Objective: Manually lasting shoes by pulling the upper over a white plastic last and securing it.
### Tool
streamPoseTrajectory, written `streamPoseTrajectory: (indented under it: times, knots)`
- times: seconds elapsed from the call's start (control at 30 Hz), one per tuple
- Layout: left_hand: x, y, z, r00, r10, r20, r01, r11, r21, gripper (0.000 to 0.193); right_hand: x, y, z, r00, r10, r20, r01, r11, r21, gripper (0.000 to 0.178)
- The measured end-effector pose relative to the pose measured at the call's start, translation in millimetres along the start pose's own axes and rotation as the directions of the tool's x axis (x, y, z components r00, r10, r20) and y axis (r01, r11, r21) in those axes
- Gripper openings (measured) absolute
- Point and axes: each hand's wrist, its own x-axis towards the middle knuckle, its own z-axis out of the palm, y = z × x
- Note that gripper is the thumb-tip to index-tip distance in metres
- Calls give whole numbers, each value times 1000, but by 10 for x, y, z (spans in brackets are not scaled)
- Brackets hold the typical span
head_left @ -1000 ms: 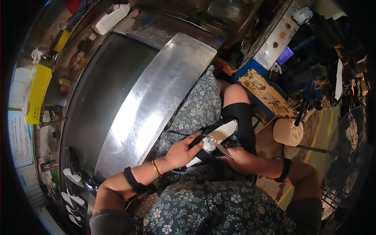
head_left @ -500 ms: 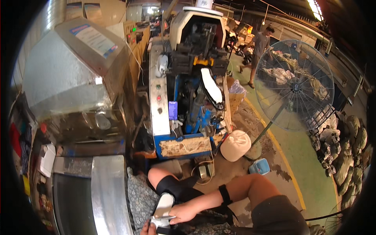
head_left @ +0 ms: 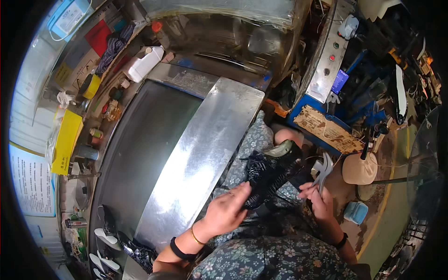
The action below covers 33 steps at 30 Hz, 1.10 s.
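A black shoe upper with white streaks lies over my lap, a pale greenish piece showing at its far end. My left hand is closed at the shoe's near left edge, its fingers bent against the dark material. To the right of the shoe, my right hand grips a grey metal pliers-like tool with curved ends pointing away from me. The tool stands apart from the shoe. Beneath both hands spreads a dark floral apron.
A dark conveyor belt with a shiny metal plate runs along my left. Several shoes rest at its near end. Ahead right stands a blue-framed machine; a beige jug and blue container sit on the floor.
The view has swung left, bringing the belt and shelf into sight. The shoe earlier showed its white underside; now its black upper shows. The tool has moved away from the shoe.
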Motion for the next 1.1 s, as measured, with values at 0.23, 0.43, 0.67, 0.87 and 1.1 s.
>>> streamPoseTrajectory:
  times: [0.23,0.43,0.67,0.87,1.1]
  knots:
    - [-213,-362,309,912,399,97,-398,798,452,42,80,276,122,947,93,-307,-66,993,95,27]
    - [-247,-353,343,893,443,81,-433,796,423,42,-54,506,111,948,187,-258,-161,980,120,25]
    - [-203,-369,226,942,319,-109,-246,873,422,71,2,529,122,953,200,-226,-168,974,152,26]
    - [438,-318,-74,827,-274,491,102,932,348,92,-132,447,111,932,237,-274,-227,972,66,25]
    - [-211,-219,-76,601,-501,623,674,-102,-732,58,-29,440,61,990,94,-108,-89,995,49,27]
